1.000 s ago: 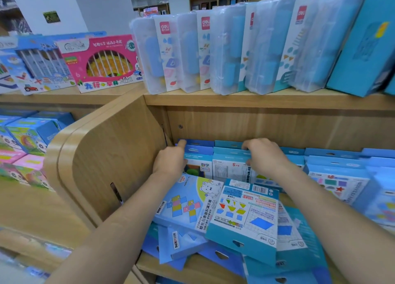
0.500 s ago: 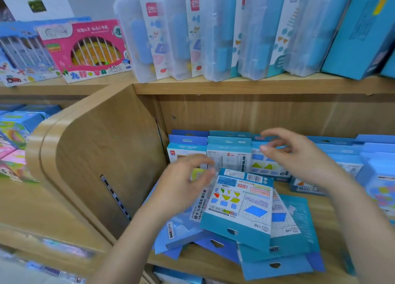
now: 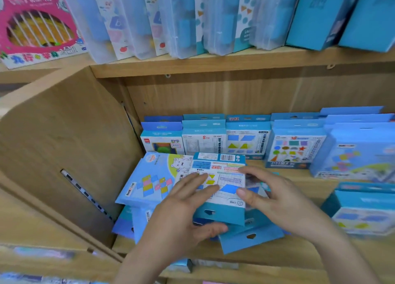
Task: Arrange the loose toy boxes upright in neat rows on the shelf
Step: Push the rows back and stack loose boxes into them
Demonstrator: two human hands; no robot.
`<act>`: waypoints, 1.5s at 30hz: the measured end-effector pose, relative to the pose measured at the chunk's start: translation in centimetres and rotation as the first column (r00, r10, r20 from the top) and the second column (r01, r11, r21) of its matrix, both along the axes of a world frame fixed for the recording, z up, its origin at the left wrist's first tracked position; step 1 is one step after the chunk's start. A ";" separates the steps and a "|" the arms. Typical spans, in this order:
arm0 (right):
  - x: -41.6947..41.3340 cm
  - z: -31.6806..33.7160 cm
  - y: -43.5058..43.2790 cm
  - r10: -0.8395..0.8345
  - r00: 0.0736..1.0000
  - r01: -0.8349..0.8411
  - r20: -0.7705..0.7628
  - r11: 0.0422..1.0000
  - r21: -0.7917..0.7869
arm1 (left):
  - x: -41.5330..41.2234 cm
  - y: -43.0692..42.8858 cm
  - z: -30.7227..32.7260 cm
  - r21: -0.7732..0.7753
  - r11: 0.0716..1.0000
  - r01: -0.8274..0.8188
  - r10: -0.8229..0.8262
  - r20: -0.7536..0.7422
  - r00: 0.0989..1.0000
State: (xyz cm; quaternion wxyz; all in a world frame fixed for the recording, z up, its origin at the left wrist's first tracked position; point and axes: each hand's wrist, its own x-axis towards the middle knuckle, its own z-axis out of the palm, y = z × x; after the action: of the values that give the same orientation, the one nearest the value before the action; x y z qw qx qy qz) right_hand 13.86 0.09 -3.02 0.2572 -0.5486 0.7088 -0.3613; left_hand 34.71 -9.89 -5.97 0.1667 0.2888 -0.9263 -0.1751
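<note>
A loose pile of flat blue toy boxes lies at the left end of the wooden shelf (image 3: 277,256). On top is a blue-and-white shapes box (image 3: 222,166), face up with its hang tab toward me. Beside it, a light blue bear box (image 3: 149,177) leans on the pile. My left hand (image 3: 181,215) has its fingers on the top box's face and its thumb under the tab. My right hand (image 3: 277,202) holds the same box's right edge, with the thumb on its face. Behind the pile, a row of upright boxes (image 3: 204,138) stands against the shelf back.
A curved wooden side panel (image 3: 64,145) closes the shelf on the left. More upright blue boxes (image 3: 295,147) stand to the right, and another box (image 3: 363,211) sits at the front right. Clear plastic cases (image 3: 181,21) and a pink box (image 3: 38,25) stand on the shelf above.
Both hands came off the back row of upright boxes, moved toward me and closed on the top box of the loose pile. The camera moved closer and tilted down.
</note>
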 end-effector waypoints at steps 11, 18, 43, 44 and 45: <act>0.9 -0.8 2.1 -0.035 0.995 0.026 -0.093 0.995 -0.094 | 0.3 1.3 0.0 0.008 0.993 -0.115 0.116 -0.042 0.992; -6.7 2.4 10.1 -0.271 0.956 0.231 -0.112 0.931 -0.283 | -1.2 4.8 2.1 -0.092 0.976 -0.197 0.181 -0.157 0.971; -18.0 -2.4 15.5 -0.081 0.927 0.162 0.366 0.967 -0.196 | -21.5 15.0 -0.4 0.554 0.824 -0.118 0.294 -0.239 0.925; -18.1 -1.6 15.4 -0.086 0.945 0.151 0.317 0.971 -0.187 | -21.4 15.1 0.1 0.550 0.827 -0.113 0.297 -0.258 0.920; -18.1 -0.7 15.3 -0.082 0.964 0.129 0.252 0.975 -0.179 | -21.2 15.1 0.6 0.535 0.837 -0.115 0.300 -0.271 0.915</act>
State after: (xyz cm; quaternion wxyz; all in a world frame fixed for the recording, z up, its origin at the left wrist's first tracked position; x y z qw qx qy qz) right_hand -4.20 15.41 -3.72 0.2677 -0.4840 0.6618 -0.5061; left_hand 13.46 5.19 -5.32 0.2622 0.3875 -0.7657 -0.4413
